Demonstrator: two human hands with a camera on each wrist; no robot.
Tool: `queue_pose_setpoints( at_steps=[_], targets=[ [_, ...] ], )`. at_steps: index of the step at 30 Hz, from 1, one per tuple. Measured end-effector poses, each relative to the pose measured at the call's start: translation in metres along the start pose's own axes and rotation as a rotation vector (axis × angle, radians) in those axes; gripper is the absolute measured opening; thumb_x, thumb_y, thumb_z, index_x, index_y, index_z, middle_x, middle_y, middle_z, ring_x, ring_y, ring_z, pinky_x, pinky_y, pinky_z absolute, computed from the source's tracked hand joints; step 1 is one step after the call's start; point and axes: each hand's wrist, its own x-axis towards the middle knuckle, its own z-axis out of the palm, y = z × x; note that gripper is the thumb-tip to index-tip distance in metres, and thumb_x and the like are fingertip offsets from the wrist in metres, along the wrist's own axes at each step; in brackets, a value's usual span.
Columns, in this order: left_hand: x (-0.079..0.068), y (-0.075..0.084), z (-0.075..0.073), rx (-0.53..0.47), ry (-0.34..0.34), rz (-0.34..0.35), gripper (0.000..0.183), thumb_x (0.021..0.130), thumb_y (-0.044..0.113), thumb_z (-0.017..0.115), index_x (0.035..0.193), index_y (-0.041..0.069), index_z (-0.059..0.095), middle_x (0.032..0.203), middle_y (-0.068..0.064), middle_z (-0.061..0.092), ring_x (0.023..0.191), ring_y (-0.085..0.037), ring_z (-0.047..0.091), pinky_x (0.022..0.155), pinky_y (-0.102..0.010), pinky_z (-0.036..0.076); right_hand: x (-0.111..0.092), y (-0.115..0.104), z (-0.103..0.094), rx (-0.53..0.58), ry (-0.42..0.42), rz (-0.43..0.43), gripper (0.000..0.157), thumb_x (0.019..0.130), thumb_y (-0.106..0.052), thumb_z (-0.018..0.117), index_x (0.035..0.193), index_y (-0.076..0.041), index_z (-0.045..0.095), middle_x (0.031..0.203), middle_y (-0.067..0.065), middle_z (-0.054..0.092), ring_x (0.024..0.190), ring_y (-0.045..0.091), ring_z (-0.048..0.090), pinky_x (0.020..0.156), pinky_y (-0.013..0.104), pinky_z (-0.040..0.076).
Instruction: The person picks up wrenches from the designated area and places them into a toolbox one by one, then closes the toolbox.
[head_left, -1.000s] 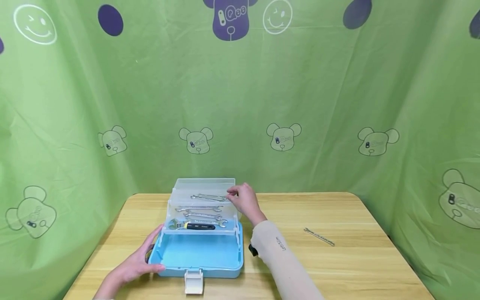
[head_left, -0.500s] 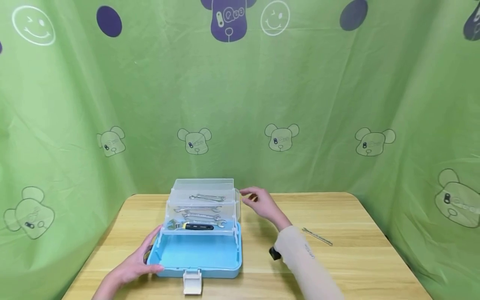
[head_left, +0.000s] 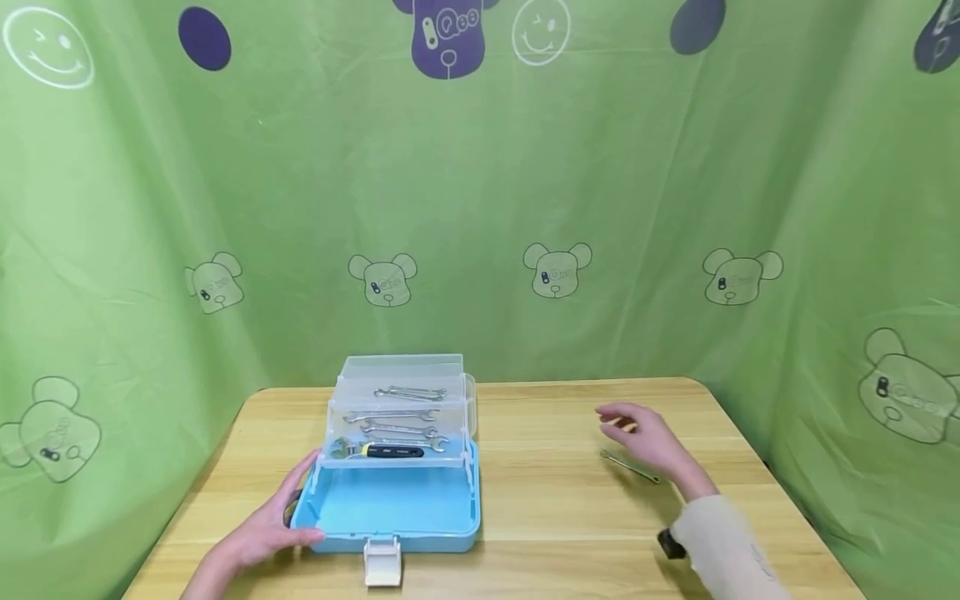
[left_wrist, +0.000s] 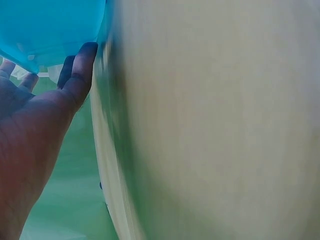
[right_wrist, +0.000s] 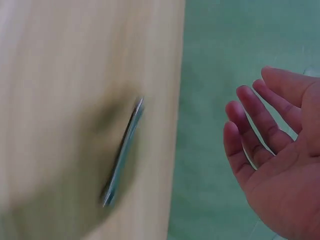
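Observation:
My left hand [head_left: 262,525] rests against the left side of the light-blue toolbox [head_left: 477,504], its thumb at the front corner. The left wrist view shows straight fingers [left_wrist: 82,70] touching the blue wall. My right hand [head_left: 645,437] hovers over the right of the table, fingers loosely bent and holding nothing. Just below it lies a small silver wrench [head_left: 632,467], blurred in the right wrist view. Raised clear trays [head_left: 347,392] hold several silver wrenches [head_left: 392,416] and an adjustable wrench [head_left: 393,451] with a black and yellow handle.
The toolbox's white latch [head_left: 383,563] hangs down at the front. Its clear lid [head_left: 470,396] stands behind the trays. The wooden table [head_left: 540,500] meets a green printed curtain [head_left: 480,183] at the back and sides.
My right hand has left the top tray and its wrenches and swung right, over the loose wrench on the table. The left hand stays at the toolbox. The head view has shifted slightly.

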Motion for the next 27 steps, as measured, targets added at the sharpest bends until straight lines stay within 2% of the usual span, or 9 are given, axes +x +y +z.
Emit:
queue_pose_setpoints(
  at_steps=[8,12,16,21,23,27],
  targets=[
    [-0.001,0.002,0.0,-0.023,-0.002,0.003,0.121,0.084,0.019,0.085,0.167,0.037,-0.002,0.172,-0.028,-0.003,0.146,-0.066,0.022,0.111,-0.081,0.03,-0.038,0.047,-0.02,-0.055,-0.017,0.102,0.038,0.1,-0.016,0.068,0.132,0.003,0.065,0.122,0.022,0.071,0.102,0.028,0.066,0.083,0.033,0.055],
    [-0.001,0.004,0.0,-0.023,-0.004,-0.003,0.121,0.085,0.019,0.085,0.167,0.036,-0.002,0.172,-0.027,-0.004,0.147,-0.066,0.02,0.112,-0.081,0.029,-0.049,0.059,-0.022,-0.04,-0.066,0.163,0.04,0.099,-0.016,0.07,0.132,0.006,0.064,0.116,0.019,0.072,0.099,0.026,0.066,0.077,0.028,0.056],
    [-0.001,0.005,0.0,-0.012,-0.004,-0.015,0.121,0.085,0.02,0.085,0.167,0.037,-0.002,0.172,-0.026,-0.005,0.147,-0.066,0.018,0.112,-0.081,0.027,-0.055,0.067,-0.021,0.01,-0.137,0.223,0.044,0.094,-0.015,0.074,0.13,0.007,0.064,0.11,0.014,0.07,0.097,0.023,0.064,0.077,0.027,0.055],
    [0.0,0.004,0.0,-0.008,-0.003,-0.008,0.122,0.085,0.02,0.085,0.167,0.035,-0.003,0.172,-0.027,-0.005,0.147,-0.066,0.017,0.112,-0.082,0.026,-0.058,0.072,-0.015,-0.01,-0.187,0.194,0.042,0.087,-0.013,0.08,0.123,0.004,0.068,0.105,0.01,0.071,0.094,0.02,0.063,0.082,0.03,0.054],
    [0.0,0.003,0.0,-0.011,-0.003,-0.013,0.122,0.084,0.02,0.085,0.167,0.036,-0.003,0.172,-0.026,-0.005,0.148,-0.066,0.017,0.113,-0.082,0.025,-0.057,0.073,-0.012,-0.043,-0.181,0.164,0.041,0.084,-0.011,0.082,0.12,0.003,0.069,0.102,0.009,0.071,0.092,0.019,0.063,0.081,0.029,0.054],
    [0.001,0.0,0.001,-0.021,-0.004,-0.016,0.123,0.084,0.02,0.085,0.167,0.037,-0.004,0.172,-0.026,-0.005,0.148,-0.065,0.018,0.113,-0.081,0.025,-0.055,0.074,-0.007,-0.076,-0.139,0.174,0.036,0.081,-0.005,0.082,0.115,0.0,0.072,0.098,0.007,0.07,0.09,0.019,0.062,0.079,0.028,0.053]
  ],
)
